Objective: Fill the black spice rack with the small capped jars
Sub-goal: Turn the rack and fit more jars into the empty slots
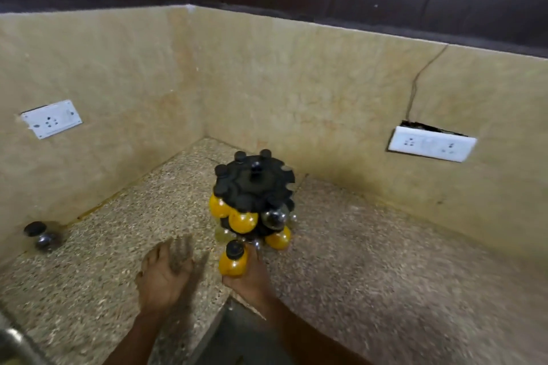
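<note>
Head view: right hand (252,272) grips a yellow jar (233,262), left hand (163,272) open and blurred; I'd seat it upright in a free rack (253,184) slot

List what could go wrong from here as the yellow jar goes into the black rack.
1. The right hand holds the yellow jar from below and behind; it could slip before reaching the black rack.
2. The rack looks crowded, so pushing in may knock out a seated jar.
3. The left hand is blurred, apparently moving; a sweep could bump the rack.
4. The dark jar by the left wall could be overlooked.
</note>
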